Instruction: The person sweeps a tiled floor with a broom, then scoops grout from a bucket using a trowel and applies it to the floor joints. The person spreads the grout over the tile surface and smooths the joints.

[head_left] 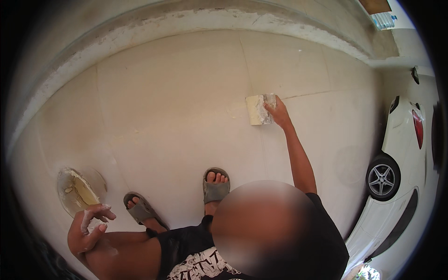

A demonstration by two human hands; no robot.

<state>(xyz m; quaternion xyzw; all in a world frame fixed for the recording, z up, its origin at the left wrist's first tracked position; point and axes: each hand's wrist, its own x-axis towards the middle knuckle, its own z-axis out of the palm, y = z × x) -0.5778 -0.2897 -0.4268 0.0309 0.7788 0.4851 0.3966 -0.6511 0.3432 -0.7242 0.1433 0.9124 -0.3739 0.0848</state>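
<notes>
My right hand (276, 111) grips a wide putty knife (255, 110) smeared with cream paste, on or just over the pale floor (182, 102) with its thin joint lines. At lower left my left hand (92, 224) is raised by my bent leg, fingers loosely curved and apart, with white residue on them and nothing held. Just beyond it is a round tub (65, 186) with cream paste and a crusted inner edge.
My sandalled feet (216, 189) are on the floor below the knife. A rough, whitish ledge (200, 18) curves across the top. A white car (401, 135) stands along the right side. A clear plastic bottle pack (383, 21) lies at top right.
</notes>
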